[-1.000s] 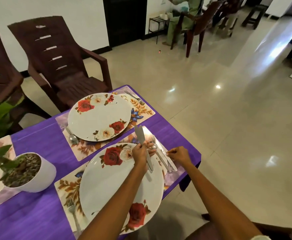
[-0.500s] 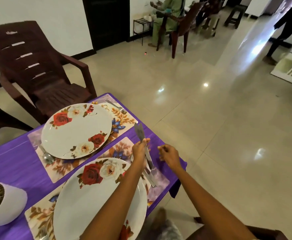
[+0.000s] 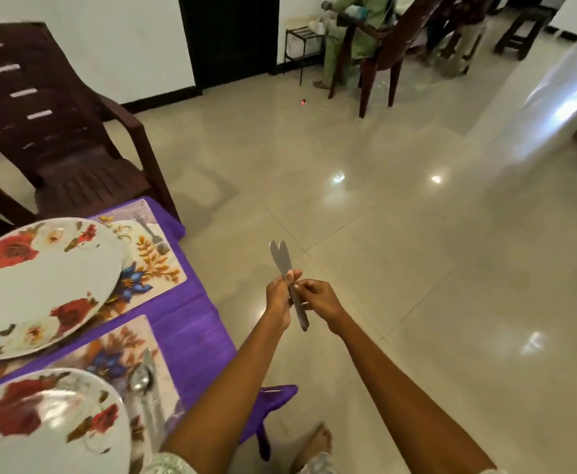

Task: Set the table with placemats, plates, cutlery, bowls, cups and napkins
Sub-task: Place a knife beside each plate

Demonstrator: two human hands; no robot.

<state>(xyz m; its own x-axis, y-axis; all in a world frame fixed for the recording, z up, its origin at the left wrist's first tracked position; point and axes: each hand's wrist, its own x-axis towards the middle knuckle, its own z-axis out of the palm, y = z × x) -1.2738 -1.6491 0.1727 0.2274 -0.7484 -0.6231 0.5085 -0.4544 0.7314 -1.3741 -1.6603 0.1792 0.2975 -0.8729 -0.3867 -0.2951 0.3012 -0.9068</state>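
Both hands, left hand and right hand, pinch two flat steel knives over the glossy tiled floor, right of the bench. Round rose-patterned plates sit on floral placemats there.

Matt metal knives, glossy floral plates, purple cloth, polished floor tiles.

A dark brown plastic chair stood in the upper left of the frame. Glossy beige floor tiles filled the middle and right. At the top, a black doorway, a small wire rack and a seated person on another chair.
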